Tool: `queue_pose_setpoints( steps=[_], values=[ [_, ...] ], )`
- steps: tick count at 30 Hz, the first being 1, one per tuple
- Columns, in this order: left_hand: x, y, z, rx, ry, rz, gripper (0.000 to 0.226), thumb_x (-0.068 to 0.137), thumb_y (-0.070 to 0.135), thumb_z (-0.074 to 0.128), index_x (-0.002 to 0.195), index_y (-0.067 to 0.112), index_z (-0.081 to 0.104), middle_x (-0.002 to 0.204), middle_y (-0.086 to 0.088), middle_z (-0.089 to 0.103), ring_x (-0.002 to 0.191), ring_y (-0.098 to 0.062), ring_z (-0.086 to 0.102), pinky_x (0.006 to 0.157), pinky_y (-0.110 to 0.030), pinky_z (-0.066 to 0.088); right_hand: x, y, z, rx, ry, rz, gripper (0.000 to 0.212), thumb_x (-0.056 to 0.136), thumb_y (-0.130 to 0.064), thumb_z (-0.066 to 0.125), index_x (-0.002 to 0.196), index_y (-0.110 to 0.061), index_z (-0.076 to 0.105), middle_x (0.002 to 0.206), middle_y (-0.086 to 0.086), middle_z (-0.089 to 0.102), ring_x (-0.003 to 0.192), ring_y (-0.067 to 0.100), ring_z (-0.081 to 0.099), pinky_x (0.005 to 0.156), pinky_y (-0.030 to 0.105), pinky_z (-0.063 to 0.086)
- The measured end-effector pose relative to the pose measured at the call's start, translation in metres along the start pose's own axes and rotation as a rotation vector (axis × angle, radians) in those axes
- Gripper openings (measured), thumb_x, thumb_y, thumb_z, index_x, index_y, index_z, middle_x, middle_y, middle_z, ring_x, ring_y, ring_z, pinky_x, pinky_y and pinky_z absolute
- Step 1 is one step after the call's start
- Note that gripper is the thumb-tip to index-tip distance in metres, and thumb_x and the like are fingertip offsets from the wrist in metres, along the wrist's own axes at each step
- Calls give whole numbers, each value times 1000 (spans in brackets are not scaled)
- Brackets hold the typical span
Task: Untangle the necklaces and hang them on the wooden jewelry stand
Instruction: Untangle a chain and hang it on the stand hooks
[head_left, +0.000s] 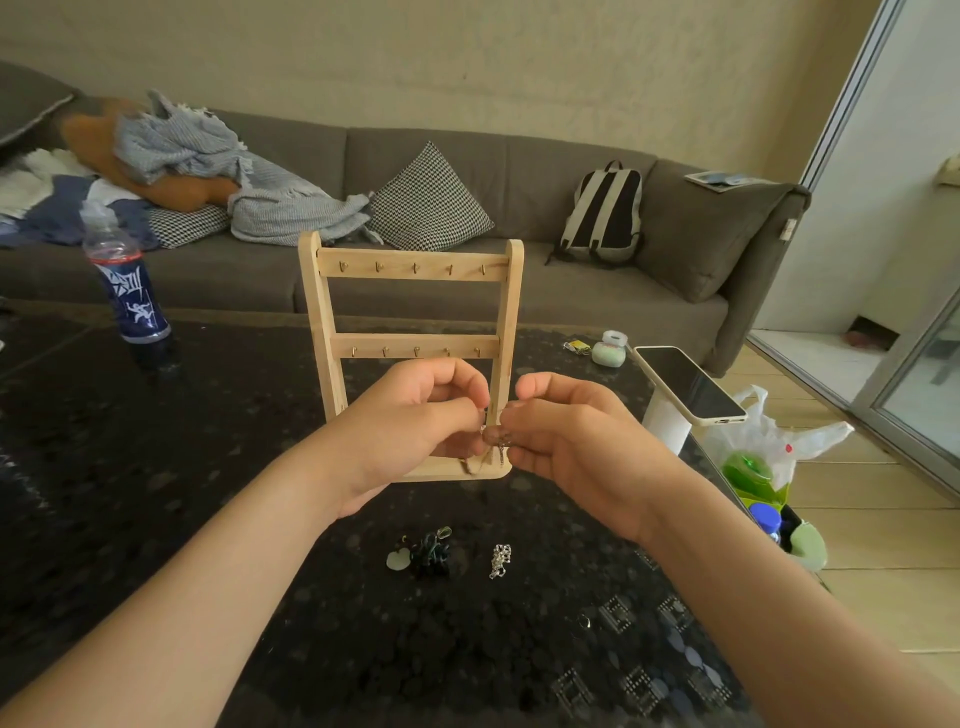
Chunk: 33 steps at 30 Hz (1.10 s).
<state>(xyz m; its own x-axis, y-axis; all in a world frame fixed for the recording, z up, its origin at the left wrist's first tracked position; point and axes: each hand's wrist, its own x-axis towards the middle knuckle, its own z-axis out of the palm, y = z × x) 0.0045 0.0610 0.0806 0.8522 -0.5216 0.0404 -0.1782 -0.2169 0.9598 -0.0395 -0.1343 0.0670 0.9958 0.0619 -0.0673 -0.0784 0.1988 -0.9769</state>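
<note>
Pinching tangled necklace (493, 440) between both sets of fingertips. Left hand (410, 426) curled, thumb and forefinger nipping chain. Right hand (566, 441) curled likewise, gripping small knot. Loose strands dangle just below fingertips, blurred. Wooden jewelry stand (413, 270) upright directly behind fingers. Below fingers, nearer to person, on dark table (130, 441): dark necklace clump (430, 555) with pale pendant; silver chain (500, 560) just right of it, not touching.
</note>
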Motion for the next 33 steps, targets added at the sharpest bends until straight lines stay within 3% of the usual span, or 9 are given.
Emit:
queue_pose_setpoints(
  steps=[4, 8, 11, 16, 19, 21, 23, 33],
  values=[
    [1, 0, 1, 32, 12, -13, 16, 103, 0, 58, 100, 12, 69, 92, -6, 72, 82, -18, 73, 89, -37, 64, 0, 1, 2, -47, 47, -13, 24, 80, -7, 79, 97, -17, 65, 105, 24, 69, 96, 35, 69, 78, 38, 53],
    [1, -1, 2, 20, 5, -20, 16, 103, 0, 59, 99, 12, 68, 91, -5, 72, 84, -19, 73, 90, -40, 63, -2, 1, 5, -104, 81, -29, 20, 93, 0, 75, 98, -16, 64, 112, 34, 69, 95, 36, 73, 74, 36, 52],
    [1, -1, 3, 8, 16, -22, 16, 102, 1, 59, 99, 13, 69, 89, -5, 72, 84, -19, 73, 91, -40, 64, -5, 0, 7, -150, 96, -53, 19, 96, 2, 72, 96, -15, 63, 100, 22, 72, 86, 31, 76, 70, 35, 51],
    [3, -1, 4, -6, 55, -51, 15, 102, 2, 58, 103, 11, 71, 85, -3, 73, 81, -16, 76, 89, -38, 64, -7, -2, 8, -342, 110, -112, 23, 97, 5, 68, 84, -13, 72, 87, 17, 77, 81, 26, 78, 75, 38, 55],
    [3, -2, 4, 9, 66, -71, 16, 102, 4, 58, 104, 11, 72, 92, -8, 74, 82, -16, 75, 92, -42, 65, -11, -6, 12, -517, 136, -149, 23, 96, 3, 67, 83, -13, 79, 80, 10, 79, 71, 11, 74, 69, 23, 55],
    [4, -2, 4, 22, 67, -74, 15, 102, 4, 60, 104, 12, 72, 94, -9, 75, 83, -17, 76, 93, -43, 65, -14, -8, 14, -602, 165, -154, 24, 94, 1, 66, 84, -13, 82, 74, 7, 78, 51, 1, 61, 52, 12, 45],
    [3, -1, 5, 32, 69, -74, 14, 102, 4, 61, 103, 12, 72, 93, -9, 76, 83, -17, 76, 95, -43, 64, -15, -10, 15, -661, 192, -152, 24, 93, 1, 66, 84, -15, 83, 71, 5, 78, 39, 1, 49, 42, 10, 37],
    [3, 0, 6, 96, 65, -58, 10, 103, 6, 61, 100, 13, 68, 87, -6, 74, 84, -18, 75, 97, -46, 63, -14, -11, 16, -835, 181, -145, 25, 92, 0, 64, 88, -15, 84, 72, 0, 79, 42, -3, 56, 46, 8, 40]
  ],
)
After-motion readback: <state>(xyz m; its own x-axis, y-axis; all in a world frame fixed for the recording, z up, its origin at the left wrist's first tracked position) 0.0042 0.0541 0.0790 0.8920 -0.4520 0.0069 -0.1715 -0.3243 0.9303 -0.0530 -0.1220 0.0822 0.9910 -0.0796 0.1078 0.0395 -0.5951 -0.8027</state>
